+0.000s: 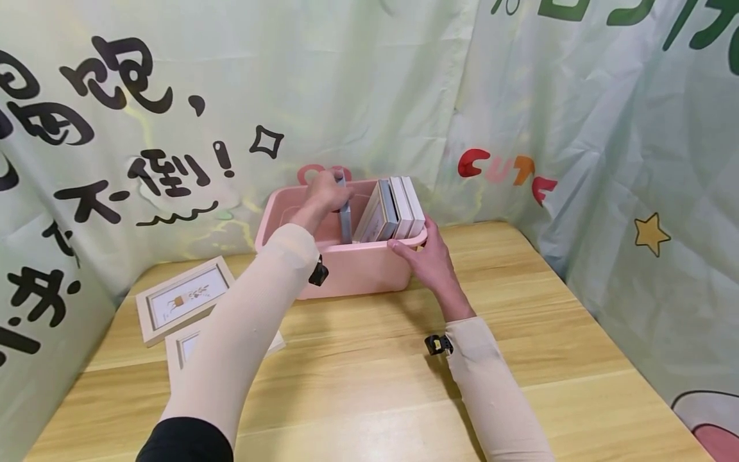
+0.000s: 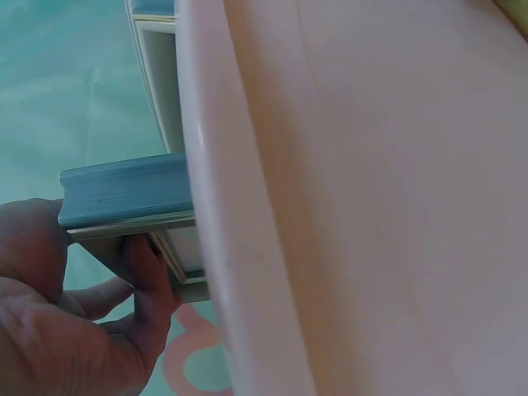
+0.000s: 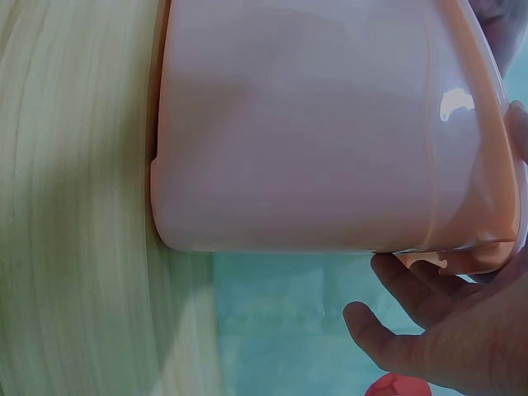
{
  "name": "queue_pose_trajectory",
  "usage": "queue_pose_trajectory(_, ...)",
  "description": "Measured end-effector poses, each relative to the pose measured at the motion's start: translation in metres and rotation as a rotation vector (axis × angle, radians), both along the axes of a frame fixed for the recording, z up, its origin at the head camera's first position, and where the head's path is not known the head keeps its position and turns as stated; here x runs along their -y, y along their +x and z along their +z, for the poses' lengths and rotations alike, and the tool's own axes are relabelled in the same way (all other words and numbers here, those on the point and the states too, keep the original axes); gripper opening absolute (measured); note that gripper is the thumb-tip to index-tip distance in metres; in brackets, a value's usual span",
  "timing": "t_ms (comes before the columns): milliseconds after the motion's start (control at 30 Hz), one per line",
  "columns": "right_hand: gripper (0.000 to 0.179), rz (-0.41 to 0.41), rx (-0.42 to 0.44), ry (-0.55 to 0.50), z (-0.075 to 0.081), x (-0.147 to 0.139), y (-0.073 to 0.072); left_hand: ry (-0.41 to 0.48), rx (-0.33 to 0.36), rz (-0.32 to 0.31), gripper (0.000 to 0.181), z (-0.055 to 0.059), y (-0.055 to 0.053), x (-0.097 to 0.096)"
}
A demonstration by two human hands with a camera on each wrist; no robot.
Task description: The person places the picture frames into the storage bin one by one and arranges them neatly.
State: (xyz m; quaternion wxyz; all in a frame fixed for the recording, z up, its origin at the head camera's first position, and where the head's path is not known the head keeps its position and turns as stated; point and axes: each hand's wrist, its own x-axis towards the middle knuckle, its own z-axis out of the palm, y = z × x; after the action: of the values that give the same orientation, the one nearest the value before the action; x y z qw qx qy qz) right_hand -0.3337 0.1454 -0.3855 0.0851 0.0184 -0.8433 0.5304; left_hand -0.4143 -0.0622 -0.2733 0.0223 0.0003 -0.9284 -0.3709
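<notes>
A pink plastic storage bin (image 1: 355,269) stands toward the back of the table. My left hand (image 1: 326,194) pinches the top of a blue-edged picture frame (image 1: 345,221) that stands upright inside the bin. In the left wrist view, thumb and fingers hold that frame's upper end above the rim. My right hand (image 1: 428,260) grips the bin's front right corner, its thumb over the rim and fingers round the right end. Several more picture frames (image 1: 414,208), white and blue-grey edged, lean together at the bin's right side. The bin's wall hides their lower parts.
Left on the table lies a light wood picture frame (image 1: 216,273) with a plant print. Another pale frame (image 1: 175,359) beside it is partly covered by my left arm. A printed cloth (image 1: 369,83) hangs behind the wooden table (image 1: 358,385).
</notes>
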Motion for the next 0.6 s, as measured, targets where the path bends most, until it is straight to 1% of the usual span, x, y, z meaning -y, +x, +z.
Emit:
queue_pose_trajectory(133, 0.105, -0.002, 0.004, -0.001, 0.001, -0.001, 0.0, -0.037, -0.019, -0.021, 0.044, -0.002, 0.0, -0.002)
queue_pose_trajectory(267, 0.105, -0.003, 0.007, 0.0, 0.001, -0.002, -0.001, -0.05, -0.035, -0.029, 0.041, -0.006, 0.0, -0.005)
queue_pose_trajectory(333, 0.104, -0.006, 0.005, -0.001, 0.0, -0.001, -0.002, -0.047, -0.03, -0.028, 0.044, -0.008, 0.0, -0.006)
queue_pose_trajectory(533, 0.104, -0.013, 0.013, -0.006, 0.0, -0.002, -0.002, -0.019, 0.021, -0.019, 0.054, -0.012, 0.0, -0.01)
queue_pose_trajectory(600, 0.104, -0.014, 0.014, -0.004, 0.0, -0.002, -0.001, -0.013, 0.035, -0.027, 0.057, -0.013, -0.001, -0.012)
